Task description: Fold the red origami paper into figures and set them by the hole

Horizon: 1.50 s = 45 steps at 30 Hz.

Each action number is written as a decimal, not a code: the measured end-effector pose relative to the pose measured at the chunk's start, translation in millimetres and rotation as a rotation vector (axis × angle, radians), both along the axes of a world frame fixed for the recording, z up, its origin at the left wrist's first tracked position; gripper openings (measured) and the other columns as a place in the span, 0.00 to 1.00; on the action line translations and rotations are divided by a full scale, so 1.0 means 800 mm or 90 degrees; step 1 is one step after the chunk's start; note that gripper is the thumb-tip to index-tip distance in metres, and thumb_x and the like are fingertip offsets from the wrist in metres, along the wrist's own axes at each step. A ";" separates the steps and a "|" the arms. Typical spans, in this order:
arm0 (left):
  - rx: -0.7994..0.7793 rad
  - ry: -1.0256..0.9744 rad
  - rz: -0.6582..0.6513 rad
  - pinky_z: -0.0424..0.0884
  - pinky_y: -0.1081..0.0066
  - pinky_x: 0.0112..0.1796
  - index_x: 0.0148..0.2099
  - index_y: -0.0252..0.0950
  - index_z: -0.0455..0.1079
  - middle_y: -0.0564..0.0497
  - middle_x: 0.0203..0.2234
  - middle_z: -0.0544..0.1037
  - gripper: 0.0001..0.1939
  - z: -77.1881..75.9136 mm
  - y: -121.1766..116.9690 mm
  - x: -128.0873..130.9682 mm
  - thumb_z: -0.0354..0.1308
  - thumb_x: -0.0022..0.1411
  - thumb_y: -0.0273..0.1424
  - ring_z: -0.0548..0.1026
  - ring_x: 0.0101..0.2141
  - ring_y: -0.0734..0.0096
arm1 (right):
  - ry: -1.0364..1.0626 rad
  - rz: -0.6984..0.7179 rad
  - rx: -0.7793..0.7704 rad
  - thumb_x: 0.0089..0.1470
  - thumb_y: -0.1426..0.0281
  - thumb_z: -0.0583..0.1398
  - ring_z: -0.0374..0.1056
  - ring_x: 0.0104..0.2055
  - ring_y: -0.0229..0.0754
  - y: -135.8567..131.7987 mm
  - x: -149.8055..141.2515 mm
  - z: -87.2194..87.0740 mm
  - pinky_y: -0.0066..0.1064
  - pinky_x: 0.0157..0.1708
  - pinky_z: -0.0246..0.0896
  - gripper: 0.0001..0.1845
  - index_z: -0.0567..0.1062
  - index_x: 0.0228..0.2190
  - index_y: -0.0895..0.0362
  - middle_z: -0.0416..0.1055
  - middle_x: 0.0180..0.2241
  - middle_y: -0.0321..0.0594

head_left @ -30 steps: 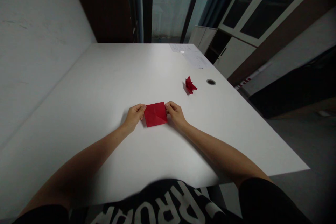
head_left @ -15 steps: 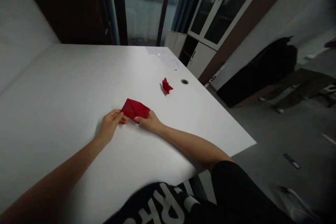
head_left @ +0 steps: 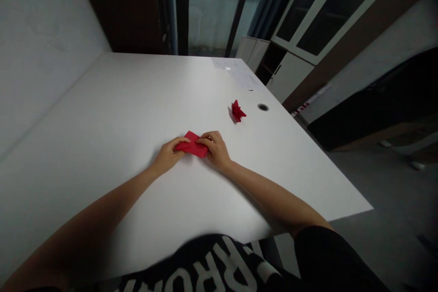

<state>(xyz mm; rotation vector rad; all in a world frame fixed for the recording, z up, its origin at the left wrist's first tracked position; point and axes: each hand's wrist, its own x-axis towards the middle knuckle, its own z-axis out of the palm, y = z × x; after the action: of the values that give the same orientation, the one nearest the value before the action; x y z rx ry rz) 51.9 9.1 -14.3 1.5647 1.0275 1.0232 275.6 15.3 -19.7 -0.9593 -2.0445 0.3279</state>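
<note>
A folded red paper (head_left: pixel 192 145) lies on the white table (head_left: pixel 119 114) in front of me. My left hand (head_left: pixel 167 155) pinches its left side with closed fingers. My right hand (head_left: pixel 215 148) presses and grips its right side, fingers curled over the paper. The paper is partly hidden under both hands. A finished red folded paper figure (head_left: pixel 237 111) stands further back to the right, apart from both hands.
A round cable hole (head_left: pixel 263 107) sits in the table near the right edge. White paper sheets (head_left: pixel 236 73) lie at the far right corner. Cabinets (head_left: pixel 290 68) stand beyond the table's right edge; a wall runs along the left.
The red paper went from a flat square held at both sides to a narrower folded shape under both hands. My hands moved closer together. The camera view swung right and back.
</note>
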 end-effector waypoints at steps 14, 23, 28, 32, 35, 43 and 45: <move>-0.023 -0.068 0.044 0.68 0.68 0.45 0.44 0.35 0.75 0.48 0.37 0.79 0.13 -0.011 0.005 -0.006 0.60 0.61 0.37 0.76 0.39 0.66 | 0.399 0.140 -0.380 0.56 0.62 0.63 0.71 0.42 0.41 0.002 -0.015 -0.009 0.38 0.42 0.71 0.12 0.75 0.40 0.55 0.66 0.54 0.46; -0.074 -0.181 0.086 0.72 0.66 0.43 0.40 0.34 0.71 0.48 0.36 0.78 0.14 0.001 0.004 -0.002 0.64 0.57 0.38 0.78 0.35 0.66 | 0.475 0.130 -0.418 0.54 0.60 0.65 0.70 0.41 0.43 0.001 -0.013 0.009 0.38 0.39 0.70 0.13 0.75 0.39 0.54 0.71 0.50 0.45; -0.149 -0.242 0.054 0.73 0.64 0.44 0.40 0.33 0.70 0.48 0.36 0.78 0.14 0.008 0.000 0.001 0.66 0.55 0.36 0.78 0.35 0.67 | 0.440 0.128 -0.333 0.58 0.63 0.62 0.67 0.51 0.46 0.003 -0.008 0.008 0.39 0.47 0.67 0.08 0.78 0.35 0.53 0.70 0.51 0.44; -0.114 -0.235 0.030 0.71 0.65 0.49 0.47 0.34 0.72 0.46 0.43 0.78 0.17 0.007 0.000 0.003 0.66 0.54 0.30 0.77 0.43 0.66 | 0.435 0.134 -0.347 0.59 0.64 0.60 0.66 0.54 0.47 0.005 -0.004 0.004 0.39 0.47 0.68 0.10 0.80 0.39 0.51 0.66 0.55 0.43; -0.101 -0.228 0.037 0.71 0.62 0.51 0.50 0.34 0.72 0.45 0.45 0.78 0.20 0.005 0.000 0.004 0.66 0.54 0.30 0.76 0.45 0.65 | 0.479 0.106 -0.385 0.59 0.62 0.60 0.68 0.50 0.45 0.007 -0.002 -0.001 0.36 0.41 0.70 0.11 0.79 0.39 0.52 0.67 0.54 0.43; -0.102 -0.211 0.056 0.71 0.63 0.50 0.51 0.35 0.73 0.45 0.47 0.77 0.21 0.001 0.000 0.005 0.66 0.53 0.31 0.77 0.43 0.65 | 0.499 0.112 -0.483 0.57 0.55 0.62 0.68 0.25 0.38 0.003 -0.003 0.004 0.31 0.27 0.66 0.19 0.73 0.44 0.55 0.71 0.27 0.35; -0.085 -0.195 0.051 0.70 0.65 0.50 0.51 0.36 0.73 0.45 0.48 0.77 0.22 0.001 0.001 0.004 0.64 0.52 0.28 0.76 0.46 0.64 | 0.511 0.107 -0.461 0.54 0.56 0.64 0.69 0.29 0.38 0.003 -0.003 0.006 0.31 0.31 0.68 0.17 0.73 0.39 0.55 0.72 0.30 0.37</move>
<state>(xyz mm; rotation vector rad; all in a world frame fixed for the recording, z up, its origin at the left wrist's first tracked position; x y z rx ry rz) 55.3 10.1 -13.7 1.2223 0.9291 1.1820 273.5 17.7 -14.7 -0.8492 -1.2486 1.3659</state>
